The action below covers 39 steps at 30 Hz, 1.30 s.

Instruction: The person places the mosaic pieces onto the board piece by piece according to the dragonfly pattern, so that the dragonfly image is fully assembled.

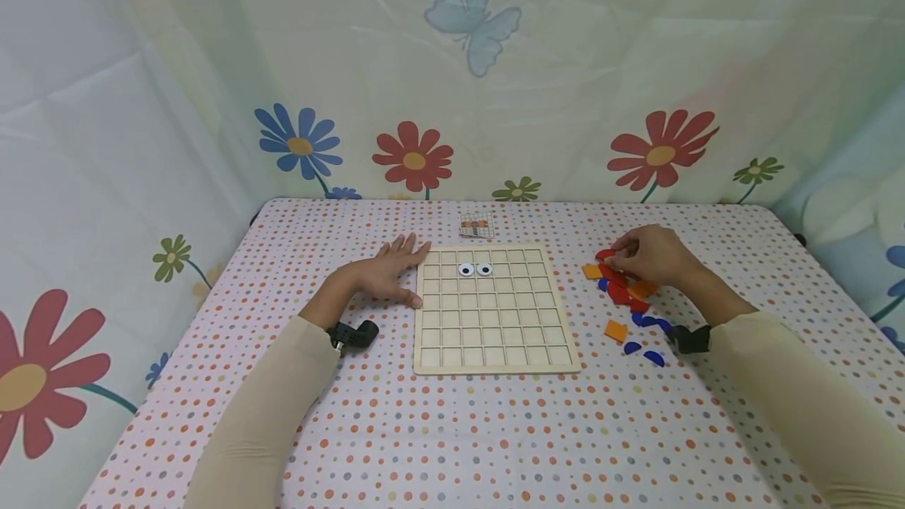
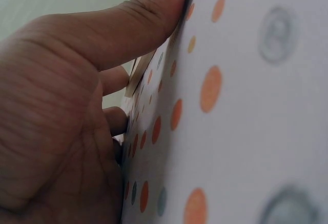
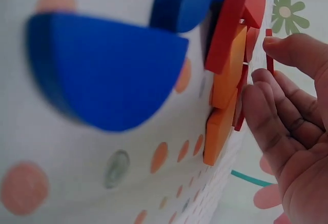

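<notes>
Flower-printed backdrop (image 1: pixel 580 61) rising behind the bench (image 1: pixel 396 446), whose dotted cover reaches to rounded far corners. Only the head view takes in the whole grid board (image 1: pixel 495 320), lying flat near the middle of the bench; a broad stretch of cover runs from its near edge toward the viewer, and a narrower strip separates its right edge from the pieces.

The left hand (image 1: pixel 387 273) lies at the board's left edge, fingers spread wide, the index fingertip at the far left corner. The left wrist view adds the thumb's underside, seen low along the cover beside the board's rim.

The right hand (image 1: pixel 657 258) is over the far end of a heap of flat pieces (image 1: pixel 618 294), its fingers drawn narrow. The right wrist view reveals what the head view flattens: the pieces' thickness and their overlap.

Beyond the board's far edge lies a small pattern card (image 1: pixel 477 225). An orange square (image 1: pixel 616 331) rests at the heap's near side, with two blue half-discs (image 1: pixel 654 357) closer to the viewer. Two goggle-eye discs (image 1: pixel 475 269) sit side by side in the board's second row from the far edge. A red piece (image 3: pixel 270 64), edge-on in the right wrist view, is pinched between thumb and fingers.
</notes>
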### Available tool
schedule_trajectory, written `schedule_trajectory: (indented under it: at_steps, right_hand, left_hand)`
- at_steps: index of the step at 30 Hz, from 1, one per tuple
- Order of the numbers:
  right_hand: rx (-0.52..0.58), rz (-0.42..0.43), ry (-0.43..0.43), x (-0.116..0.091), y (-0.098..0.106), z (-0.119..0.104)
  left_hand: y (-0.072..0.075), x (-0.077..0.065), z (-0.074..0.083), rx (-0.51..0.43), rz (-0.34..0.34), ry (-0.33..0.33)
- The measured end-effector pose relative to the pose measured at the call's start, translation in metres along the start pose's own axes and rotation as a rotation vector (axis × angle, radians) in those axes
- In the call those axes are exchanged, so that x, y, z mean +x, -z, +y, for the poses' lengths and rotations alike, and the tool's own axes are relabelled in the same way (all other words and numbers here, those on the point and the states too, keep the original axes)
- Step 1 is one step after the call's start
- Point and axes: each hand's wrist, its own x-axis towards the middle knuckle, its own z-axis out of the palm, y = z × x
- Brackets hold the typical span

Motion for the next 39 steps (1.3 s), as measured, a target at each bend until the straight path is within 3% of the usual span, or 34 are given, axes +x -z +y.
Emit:
schedule_trajectory:
  at_steps: [12, 18, 22, 30, 39]
  right_hand:
    - [0.014, -0.025, 0.051, -0.003, 0.006, -0.006]
    - [0.036, 0.02, 0.082, -0.005, 0.002, -0.008]
    - [0.066, 0.03, 0.119, -0.011, 0.0, -0.018]
    - [0.07, 0.012, 0.283, -0.023, -0.001, -0.049]
    - [0.106, -0.022, 0.368, -0.03, -0.01, -0.07]
  left_hand:
    - [0.0, -0.002, 0.001, -0.002, -0.001, 0.004]
    - [0.0, -0.002, 0.002, -0.008, 0.002, 0.006]
    - [0.0, -0.001, 0.001, -0.005, 0.002, 0.004]
    - [0.001, -0.002, 0.0, -0.012, 0.009, 0.011]
    - [-0.001, -0.002, 0.001, -0.009, 0.004, 0.006]
